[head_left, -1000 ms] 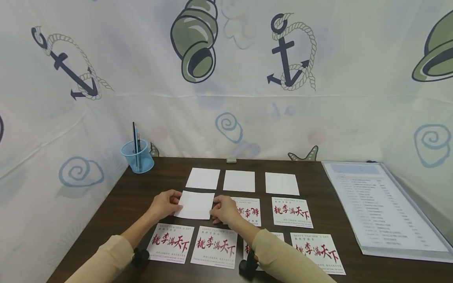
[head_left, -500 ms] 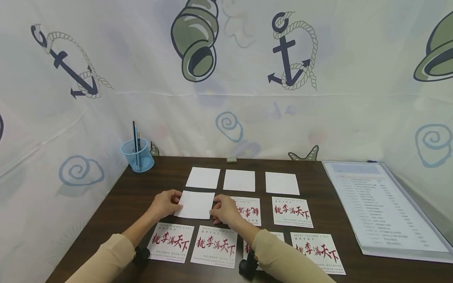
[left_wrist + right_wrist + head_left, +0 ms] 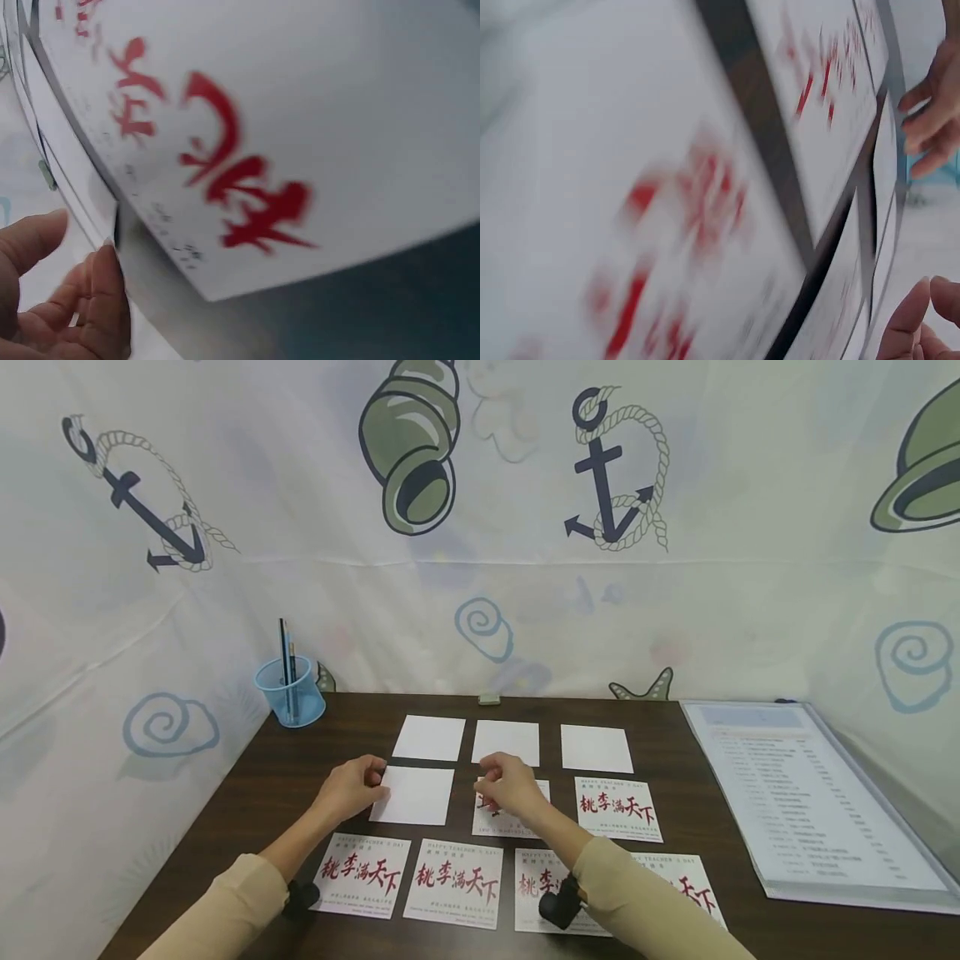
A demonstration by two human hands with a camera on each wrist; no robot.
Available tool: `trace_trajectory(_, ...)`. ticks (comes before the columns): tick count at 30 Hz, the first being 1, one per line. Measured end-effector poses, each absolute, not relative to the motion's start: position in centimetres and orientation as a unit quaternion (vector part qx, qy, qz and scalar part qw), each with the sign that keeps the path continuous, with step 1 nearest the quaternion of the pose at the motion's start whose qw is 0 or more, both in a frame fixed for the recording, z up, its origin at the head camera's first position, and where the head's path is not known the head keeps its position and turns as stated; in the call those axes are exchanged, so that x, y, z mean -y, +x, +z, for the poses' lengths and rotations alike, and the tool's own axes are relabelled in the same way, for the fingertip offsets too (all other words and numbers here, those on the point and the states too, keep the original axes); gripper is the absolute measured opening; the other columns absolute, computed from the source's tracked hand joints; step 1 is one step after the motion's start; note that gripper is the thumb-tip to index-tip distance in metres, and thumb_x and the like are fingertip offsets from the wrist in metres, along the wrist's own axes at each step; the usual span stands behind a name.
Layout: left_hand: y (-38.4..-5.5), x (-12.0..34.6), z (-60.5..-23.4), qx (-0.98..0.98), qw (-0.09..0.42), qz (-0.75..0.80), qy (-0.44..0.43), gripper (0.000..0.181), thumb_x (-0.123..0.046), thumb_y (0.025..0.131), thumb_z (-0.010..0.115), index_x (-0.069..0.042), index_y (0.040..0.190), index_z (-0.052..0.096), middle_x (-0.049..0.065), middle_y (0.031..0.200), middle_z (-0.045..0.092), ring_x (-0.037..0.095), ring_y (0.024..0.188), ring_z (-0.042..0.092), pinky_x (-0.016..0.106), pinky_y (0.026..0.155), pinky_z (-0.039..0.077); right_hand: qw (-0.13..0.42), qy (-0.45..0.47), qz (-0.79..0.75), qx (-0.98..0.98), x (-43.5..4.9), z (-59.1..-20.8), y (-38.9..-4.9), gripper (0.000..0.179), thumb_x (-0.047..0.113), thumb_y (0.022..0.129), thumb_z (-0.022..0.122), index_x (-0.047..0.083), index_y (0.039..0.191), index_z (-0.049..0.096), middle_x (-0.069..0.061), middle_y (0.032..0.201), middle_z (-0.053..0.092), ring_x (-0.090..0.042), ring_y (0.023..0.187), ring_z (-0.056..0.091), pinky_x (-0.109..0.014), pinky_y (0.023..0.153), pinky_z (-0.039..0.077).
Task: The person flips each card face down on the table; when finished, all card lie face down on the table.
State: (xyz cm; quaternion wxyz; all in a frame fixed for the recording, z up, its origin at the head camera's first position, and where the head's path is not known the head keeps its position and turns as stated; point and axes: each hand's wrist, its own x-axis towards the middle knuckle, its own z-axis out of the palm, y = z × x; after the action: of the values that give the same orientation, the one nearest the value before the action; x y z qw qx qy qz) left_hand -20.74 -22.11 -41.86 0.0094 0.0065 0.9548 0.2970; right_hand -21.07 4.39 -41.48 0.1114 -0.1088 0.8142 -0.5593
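Note:
In the head view my left hand (image 3: 348,789) is at the left edge of a blank white card (image 3: 416,797) lying flat in the middle row. In the left wrist view, its thumb and fingers stand apart, fingertips close to a card's corner. My right hand (image 3: 512,787) is over a card with red lettering (image 3: 498,822), just right of the blank one, and partly covers it. That lettering faces upside down. Nothing shows between the right thumb and fingers, which the right wrist view catches at its lower right. I cannot tell whether they touch the card.
Three blank cards (image 3: 429,737) form the back row. Another red-lettered card (image 3: 618,810) lies to the right, with several more (image 3: 453,883) along the front. A thick stack of printed sheets (image 3: 825,810) lies at right; a blue pencil cup (image 3: 296,697) stands at back left.
My right hand has let go of the blank card's right edge and moved right, over the upside-down lettered card. My left hand has stayed at the blank card's left edge.

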Motion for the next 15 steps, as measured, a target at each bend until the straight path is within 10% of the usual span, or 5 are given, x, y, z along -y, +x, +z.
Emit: trace_trajectory(15,-22.7,13.1,-41.5,-0.917,0.084,0.332,0.204,0.061,-0.017,0.071,0.082,0.000,0.123,0.056,0.008,0.097,0.059,0.010,0.074,0.057,0.024,0.065,0.048,0.035,-0.085,-0.373,-0.923,-11.5,-43.3,-21.4,0.046,0.010,0.073,0.079,-0.002,0.112,0.059,-0.006,0.084,0.054,-0.016,0.072,0.046,-0.028,0.063,0.041)
